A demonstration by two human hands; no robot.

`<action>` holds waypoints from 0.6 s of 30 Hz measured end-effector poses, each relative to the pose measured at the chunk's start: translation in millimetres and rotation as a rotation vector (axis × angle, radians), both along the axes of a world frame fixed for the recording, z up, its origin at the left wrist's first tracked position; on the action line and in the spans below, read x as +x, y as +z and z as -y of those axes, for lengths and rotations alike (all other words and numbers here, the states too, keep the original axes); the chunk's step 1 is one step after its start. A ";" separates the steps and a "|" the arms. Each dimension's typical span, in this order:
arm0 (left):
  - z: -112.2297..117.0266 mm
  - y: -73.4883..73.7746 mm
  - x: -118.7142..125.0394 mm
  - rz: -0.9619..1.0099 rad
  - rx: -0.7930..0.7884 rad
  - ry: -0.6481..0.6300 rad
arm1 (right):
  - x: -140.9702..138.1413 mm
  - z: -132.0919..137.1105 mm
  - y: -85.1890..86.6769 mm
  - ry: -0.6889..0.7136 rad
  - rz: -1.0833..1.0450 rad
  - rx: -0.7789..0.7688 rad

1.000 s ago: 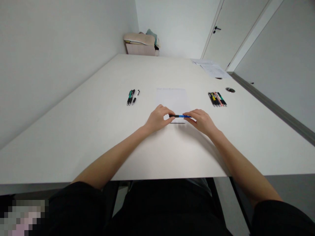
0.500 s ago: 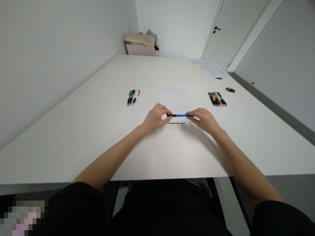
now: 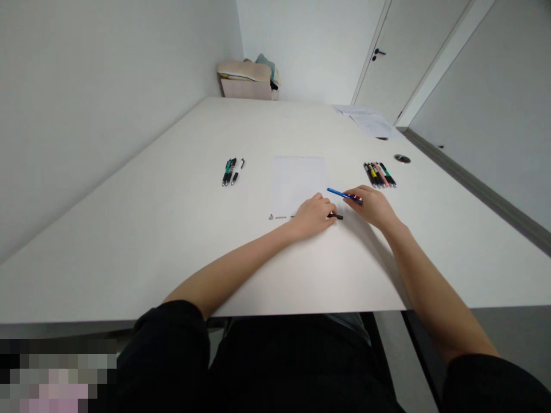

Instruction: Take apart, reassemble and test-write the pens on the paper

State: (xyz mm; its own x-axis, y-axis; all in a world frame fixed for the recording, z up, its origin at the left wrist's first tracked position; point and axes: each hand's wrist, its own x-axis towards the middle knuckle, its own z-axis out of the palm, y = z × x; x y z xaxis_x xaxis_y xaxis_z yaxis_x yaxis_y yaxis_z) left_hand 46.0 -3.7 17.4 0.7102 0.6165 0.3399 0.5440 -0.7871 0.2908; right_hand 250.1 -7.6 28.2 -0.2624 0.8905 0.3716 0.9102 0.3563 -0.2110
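My right hand (image 3: 373, 205) is closed on a blue pen (image 3: 341, 194) whose free end points up and left over a white sheet of paper (image 3: 298, 179). My left hand (image 3: 314, 214) rests on the table at the sheet's lower right corner, fingers curled on a small black pen cap (image 3: 337, 216) that pokes out to its right. A few small marks lie along the sheet's bottom edge.
Three pens (image 3: 231, 170) lie in a group to the left of the sheet, and several coloured pens (image 3: 379, 174) lie to its right. Loose papers (image 3: 369, 120) and a round cable hole (image 3: 402, 158) are at the far right. A box with cloth (image 3: 248, 79) stands beyond the white table (image 3: 150, 229).
The two hands held the pen level between them; now the cap is off in the left hand, which slid right, and the right hand has tilted the blue pen.
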 end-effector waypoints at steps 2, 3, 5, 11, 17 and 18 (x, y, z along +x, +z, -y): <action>-1.3 -5.1 12.0 -0.046 0.024 0.018 | 4.7 -1.4 -1.3 -0.027 0.001 -0.032; -2.3 -7.4 16.1 -0.062 0.038 0.030 | 6.4 -1.9 -1.8 -0.037 0.003 -0.046; -4.2 -11.0 21.0 -0.078 0.054 0.054 | 8.4 -2.6 -1.8 -0.053 0.012 -0.066; -6.9 -13.2 22.6 -0.089 0.053 0.072 | 6.4 -2.1 2.0 -0.075 0.049 -0.124; -6.3 -13.4 20.7 -0.129 0.125 0.041 | 8.1 -4.2 0.0 -0.082 0.094 -0.186; -6.2 -14.1 20.5 -0.134 0.141 0.036 | 9.0 -5.1 -1.1 -0.072 0.093 -0.200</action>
State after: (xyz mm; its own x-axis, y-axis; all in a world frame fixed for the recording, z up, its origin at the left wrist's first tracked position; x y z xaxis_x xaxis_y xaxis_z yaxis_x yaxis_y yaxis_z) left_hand 66.6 2.5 3.3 0.7333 0.5951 0.3288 0.5990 -0.7943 0.1017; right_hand 259.1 -2.5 27.1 -0.2206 0.9616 0.1633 0.9505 0.2495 -0.1851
